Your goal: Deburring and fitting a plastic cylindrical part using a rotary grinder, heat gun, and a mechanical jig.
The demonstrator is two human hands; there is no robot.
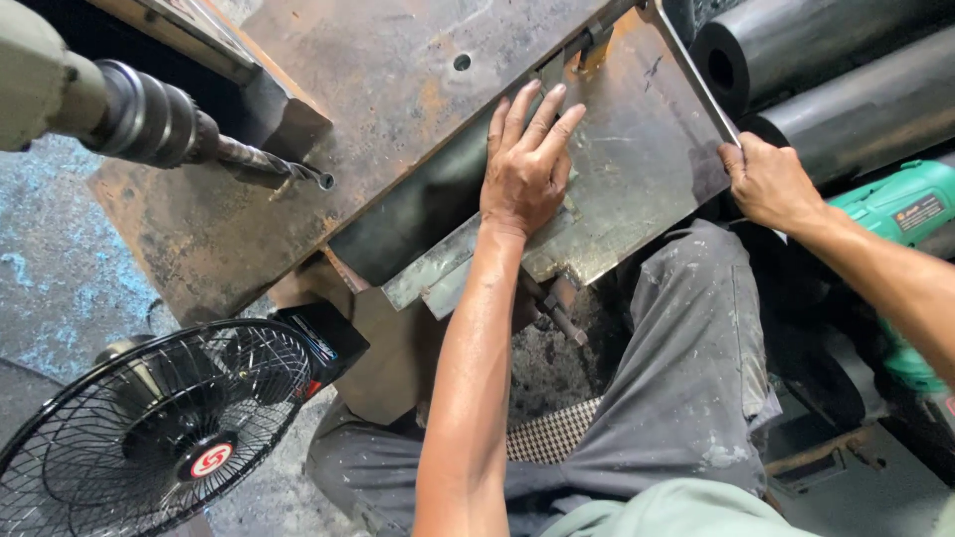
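My left hand [524,164] lies flat, fingers spread, on a rusty steel plate [637,149] that rests across a bigger steel workpiece [398,89] with a drilled hole. My right hand [768,182] grips the plate's right edge, fingers curled around a thin metal bar along it. A narrow grey steel strip [433,267] sticks out from under the plate near my left wrist. A large drill chuck with a twist bit [269,164] points in from the upper left, its tip over the bigger workpiece.
A black caged fan [159,428] stands at the lower left. Thick dark steel tubes [836,70] lie at the upper right. A green power tool [900,214] sits behind my right forearm. My grey-trousered knees are below the plate.
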